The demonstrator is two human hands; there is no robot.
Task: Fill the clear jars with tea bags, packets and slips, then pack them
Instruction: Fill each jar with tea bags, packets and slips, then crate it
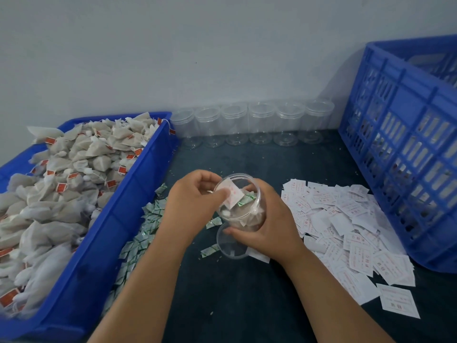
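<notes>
Right hand [269, 226] enters from the lower right, forearm low over the dark worktop [247, 305], fingers and thumb wrapped round the side of the clear jar [235, 247], which it holds tilted above mid-worktop. Left hand [195, 201] enters from the left, wrist bent, fingers pinching a white slip [232, 194] at the jar mouth, over a green packet [246, 199] and tea bags [249, 220] already inside. A blue tray [138, 184] heaped with more bags lies to the left, and loose slips [346, 231] lie to the right.

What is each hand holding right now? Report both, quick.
Left hand: pinches a white slip at the mouth of the clear jar.
Right hand: grips the clear jar.
</notes>
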